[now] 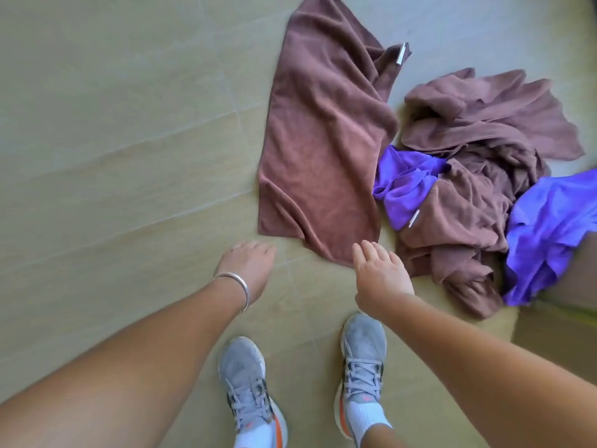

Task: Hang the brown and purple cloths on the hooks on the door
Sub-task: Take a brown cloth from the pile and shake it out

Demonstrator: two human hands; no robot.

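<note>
From the head view, both hands reach down toward the floor, holding nothing. The left hand hovers with relaxed fingers just beside the near edge of the flat brown cloth; the right hand, fingers spread, is above that cloth's near corner. This cloth lies spread out, apart from the crumpled pile of brown and purple cloths to its right, where a purple cloth spills toward the frame edge. The door and hooks are out of sight.

The step seems to be picking up the flat cloth. It is best done by pinching the two near corners, one per hand, and lifting straight up so it hangs open. The small white tag at the far corner may mark a hanging loop worth finding.
</note>
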